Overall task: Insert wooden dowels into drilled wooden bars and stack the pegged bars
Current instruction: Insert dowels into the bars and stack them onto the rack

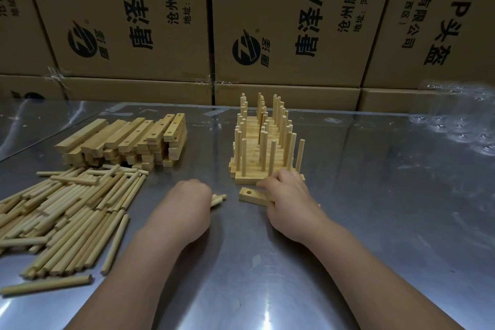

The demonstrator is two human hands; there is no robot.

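**Dowels in the left hand, a drilled bar under the right**

At the far left a heap of loose dowels (67, 211) lies spread over the steel bench (375, 222), most of them pointing away from the person. Just behind the heap is a stack of unpegged bars (126, 142), with drilled holes showing in the top ones.

The left hand (184, 209) rests on the bench near the middle, its fingers (199, 187) curled into a fist around the held dowels (219, 199). Only their ends poke out on the right side of the fist.

A little to the right, the single bar (251, 195) lies flat on the bench with one hole visible at its bare left end. The right hand (289, 201) covers the rest of it, fingers bent down over the wood and gripping it.

Just behind that hand, and touching or nearly touching it, the pegged bars (262, 153) stand in a stepped stack, dowels upright in three rows.

Clear plastic wrap (460, 120) lies at the far right. Printed cardboard boxes (281, 21) wall off the back.
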